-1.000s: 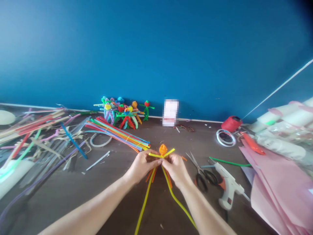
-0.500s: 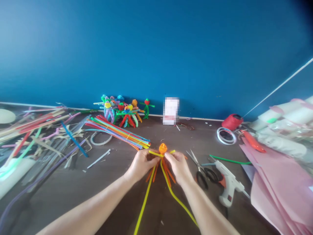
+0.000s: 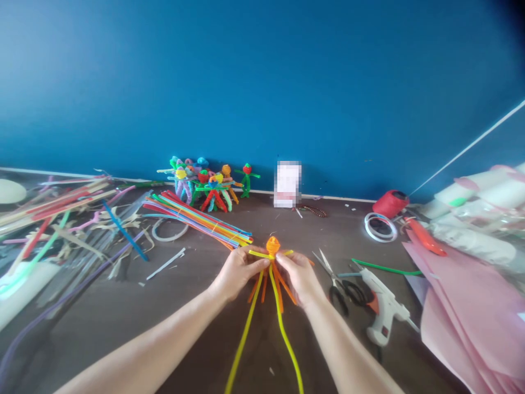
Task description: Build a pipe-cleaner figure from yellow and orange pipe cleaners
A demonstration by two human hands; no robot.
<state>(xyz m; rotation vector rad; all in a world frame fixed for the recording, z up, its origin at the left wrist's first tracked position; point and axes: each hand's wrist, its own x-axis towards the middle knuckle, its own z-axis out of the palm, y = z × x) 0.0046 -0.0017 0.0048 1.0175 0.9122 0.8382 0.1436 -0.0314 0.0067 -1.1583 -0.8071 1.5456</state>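
Observation:
Between my two hands is a pipe-cleaner figure (image 3: 273, 246) with a round orange head and several orange strands hanging below it. A yellow pipe cleaner (image 3: 282, 306) crosses under the head, its short ends sticking out sideways as arms and two long tails running down toward me. My left hand (image 3: 241, 269) pinches the figure from the left, thumb against the yellow crossing. From the right, my right hand (image 3: 298, 273) pinches it just below the head. The fingers behind the figure are partly hidden.
A bundle of pipe cleaners (image 3: 200, 219) and several finished figures (image 3: 213, 183) stand beyond my left hand. Scissors (image 3: 338, 284), a glue gun (image 3: 385, 306) and pink sheets (image 3: 455, 306) lie on the right. Mixed strips (image 3: 77, 224) clutter the left; red thread (image 3: 389, 203) stands far right.
The long right-hand yellow tail has swung inward to the left and now hangs more directly toward me. Both hands keep their pinch on the figure, nearly in place.

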